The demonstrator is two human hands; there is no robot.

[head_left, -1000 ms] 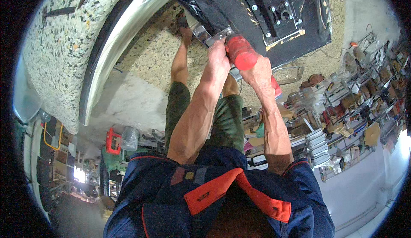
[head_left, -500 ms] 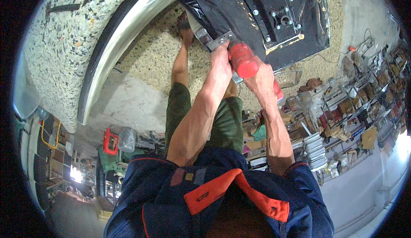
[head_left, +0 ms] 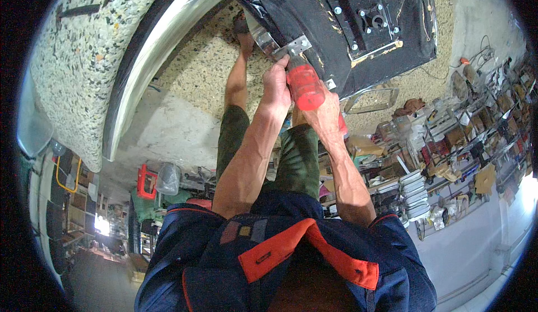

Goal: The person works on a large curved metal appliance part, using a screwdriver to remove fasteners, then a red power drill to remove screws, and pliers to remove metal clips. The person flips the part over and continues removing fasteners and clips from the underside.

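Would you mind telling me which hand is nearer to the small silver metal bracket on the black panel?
Left. The left hand touches the silver metal bracket from just below; the right hand grips the red tool farther down.

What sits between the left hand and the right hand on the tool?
In the head view, the tool's red body fills the stretch between the left hand and the right hand; both grip it.

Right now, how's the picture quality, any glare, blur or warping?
Head view: heavy fisheye bending, black corners; glare whitens the lower right wall; the left hand and right hand on the red tool stay fairly sharp, while the shelves look small and smeared.
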